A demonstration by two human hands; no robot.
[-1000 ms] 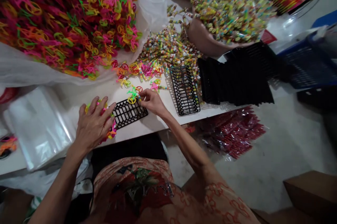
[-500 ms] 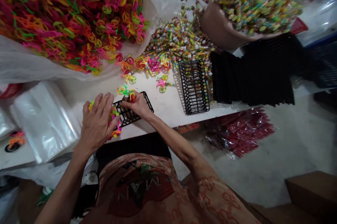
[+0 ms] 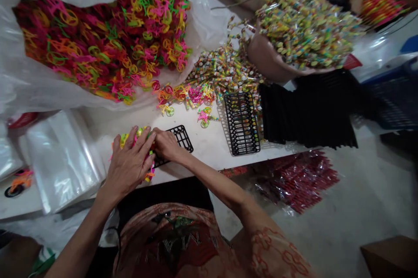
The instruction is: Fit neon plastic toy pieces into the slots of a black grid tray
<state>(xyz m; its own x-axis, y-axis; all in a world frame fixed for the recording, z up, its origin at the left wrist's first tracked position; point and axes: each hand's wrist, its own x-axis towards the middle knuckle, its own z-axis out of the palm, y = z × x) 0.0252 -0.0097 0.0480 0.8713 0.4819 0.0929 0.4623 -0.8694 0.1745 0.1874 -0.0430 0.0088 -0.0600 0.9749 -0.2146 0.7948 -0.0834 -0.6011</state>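
Note:
A small black plastic grid tray (image 3: 180, 135) lies on the white table (image 3: 209, 147) near its front edge. My left hand (image 3: 130, 162) lies flat with spread fingers over a row of neon plastic toy pieces (image 3: 147, 172) seated on the tray's left part. My right hand (image 3: 166, 145) presses down on the tray beside it, fingers curled, touching the left hand's fingertips. Whether it grips a piece is hidden. A few loose neon pieces (image 3: 203, 116) lie just beyond the tray.
A big clear bag of neon pieces (image 3: 104, 42) fills the back left. Wrapped candies (image 3: 225, 69) spill mid-table from a heaped bowl (image 3: 303, 25). A second grid tray (image 3: 241, 123), a black tray stack (image 3: 310, 108), clear bags (image 3: 62, 156), red packets (image 3: 294, 177) below.
My right hand picked a neon piece from beyond the tray and carried it left onto the tray, ending beside my left hand. The left hand stayed over the filled row.

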